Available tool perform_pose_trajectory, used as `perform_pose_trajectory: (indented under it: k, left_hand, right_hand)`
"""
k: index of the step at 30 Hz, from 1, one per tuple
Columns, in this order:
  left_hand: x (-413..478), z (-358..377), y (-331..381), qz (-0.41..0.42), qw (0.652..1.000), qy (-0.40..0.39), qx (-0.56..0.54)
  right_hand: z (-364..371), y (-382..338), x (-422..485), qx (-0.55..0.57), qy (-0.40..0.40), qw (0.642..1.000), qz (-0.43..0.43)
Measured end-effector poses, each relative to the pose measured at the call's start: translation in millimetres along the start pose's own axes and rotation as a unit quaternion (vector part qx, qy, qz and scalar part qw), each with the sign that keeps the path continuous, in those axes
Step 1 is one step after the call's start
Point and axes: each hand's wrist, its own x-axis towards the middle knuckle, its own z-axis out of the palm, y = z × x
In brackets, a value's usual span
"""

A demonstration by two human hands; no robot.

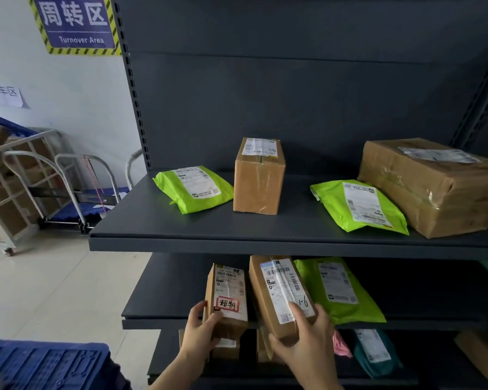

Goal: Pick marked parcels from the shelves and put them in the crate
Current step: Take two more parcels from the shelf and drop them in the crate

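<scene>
Left hand (pixel 200 330) grips the red-stamped box (pixel 227 302), right hand (pixel 304 337) clasps the neighbouring 1-6 box (pixel 279 291); I'd lift only the stamped one toward the crate (pixel 45 364).

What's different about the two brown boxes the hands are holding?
The left box, gripped by the left hand, has a red-framed sticker with red writing; the right box, gripped by the right hand, has "1-6" handwritten in black. The left box stands nearly straight; the right box tilts. The right box looks bigger. Both are brown cardboard with white labels, at the middle shelf.
</scene>
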Motion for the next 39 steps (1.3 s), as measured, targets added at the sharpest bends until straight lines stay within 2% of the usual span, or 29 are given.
perform_pose_trajectory:
  k: [7,16,25,28,35,39]
  left_hand:
    - [-15.9,-10.2,4.7,0.016,1.0,0.014,-0.023]
    - [-20.8,-38.8,11.6,0.059,0.996,0.056,-0.031]
    - [-33.1,-32.5,-2.5,0.06,0.995,0.053,-0.062]
    - [-38.9,-22.5,-10.4,0.067,0.994,0.061,-0.054]
    - [-67.9,-15.7,-33.9,0.075,0.994,0.076,-0.032]
    - [-91.8,-25.1,-55.5,0.064,0.992,0.106,-0.031]
  right_hand:
    - [-11.2,-28.1,51.4,-0.059,-0.052,0.997,-0.008]
    - [6.2,-42.1,85.6,-0.124,-0.051,0.991,-0.014]
    - [0.3,-11.4,43.4,-0.155,-0.003,0.982,-0.108]
    - [-7.2,4.8,23.9,-0.158,-0.042,0.977,-0.134]
    - [-8.3,40.1,-9.7,-0.162,-0.055,0.966,-0.195]
    - [0.0,50.5,-25.4,-0.149,-0.115,0.961,-0.201]
